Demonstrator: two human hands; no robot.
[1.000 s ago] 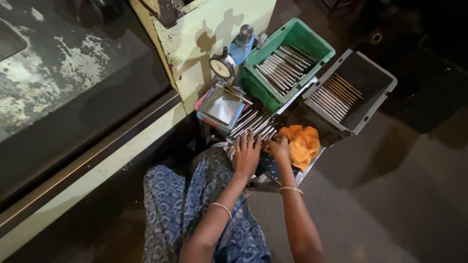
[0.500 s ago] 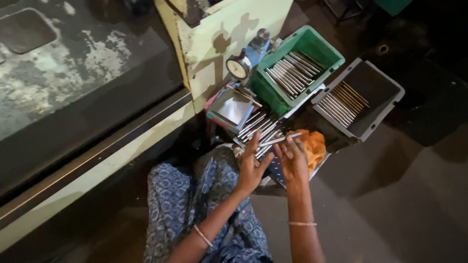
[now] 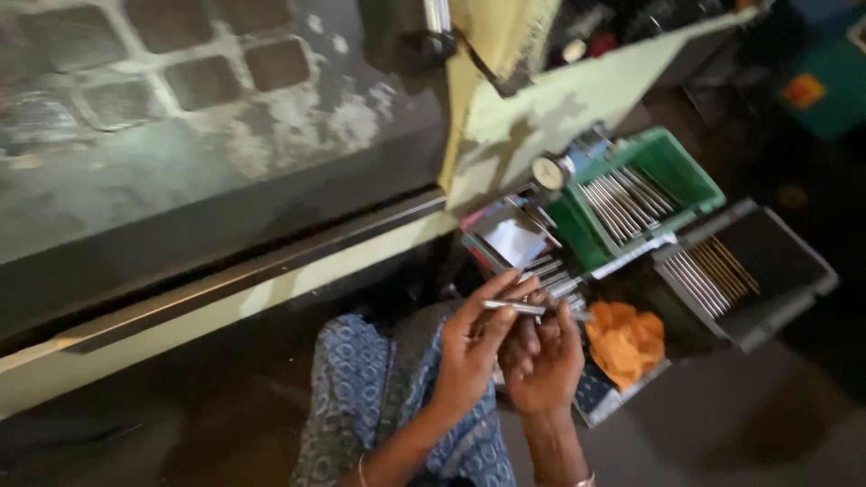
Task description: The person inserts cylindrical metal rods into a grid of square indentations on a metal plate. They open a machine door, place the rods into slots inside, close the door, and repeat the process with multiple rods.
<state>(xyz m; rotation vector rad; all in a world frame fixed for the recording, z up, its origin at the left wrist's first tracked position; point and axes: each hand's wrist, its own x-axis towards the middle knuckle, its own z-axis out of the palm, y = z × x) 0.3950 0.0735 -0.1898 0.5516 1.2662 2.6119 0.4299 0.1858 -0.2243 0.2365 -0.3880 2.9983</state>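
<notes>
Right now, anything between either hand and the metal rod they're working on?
Nothing visible. The metal rod already lies across the fingers of the left hand and the right hand, held just above the loose rods. The green bin and grey bin sit off to the side, apart.

Dim overall, motion blur thruout, dark shadows btm right.

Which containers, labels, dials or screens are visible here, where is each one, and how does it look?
Green bin: right of centre, rectangular plastic, holding metal rods.
Grey bin: right of the green one, rectangular, dark, with rods at its left end.
Dial gauge: at the green bin's left corner, round, pale face.
Orange label: top right, a small patch on a teal surface, too blurred to describe further.
No screens.
</notes>
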